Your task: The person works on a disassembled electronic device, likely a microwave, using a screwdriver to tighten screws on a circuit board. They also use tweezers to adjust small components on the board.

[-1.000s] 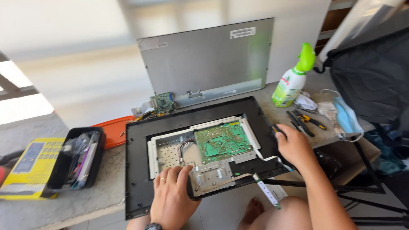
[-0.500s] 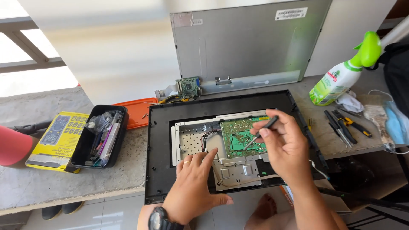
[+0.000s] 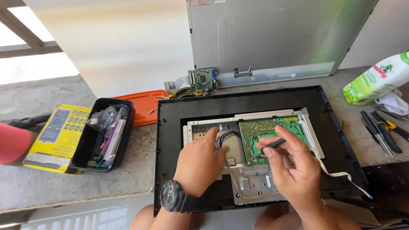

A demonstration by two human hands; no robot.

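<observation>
The right hand (image 3: 294,170) is closed around a thin dark tool (image 3: 268,148), likely a screwdriver, held like a pen; its tip points down and left onto the green board (image 3: 272,130), which sits just ahead of the knuckles inside the metal tray (image 3: 255,181) of the black frame (image 3: 170,140). The left hand (image 3: 200,164) lies palm down, fingers loosely curled, gripping nothing; its fingertips press on the tray beside a bundle of wires (image 3: 228,135), just left of the board.

The board looks light, stiff and fragile, with small parts on its face; it is probably best lifted by its bare edges, not by the components. The wires are soft and would tug at their plugs. The tool is slim and smooth and could slip off a small screw head. A white ribbon cable (image 3: 341,173) trails right of the right hand; it is thin and creases easily.

The tool's tip is too small to tell its kind, or which screw it meets. The right hand hides the board's near corner, and the left palm covers part of the tray. The frame's near edge is cut off behind the forearms.
</observation>
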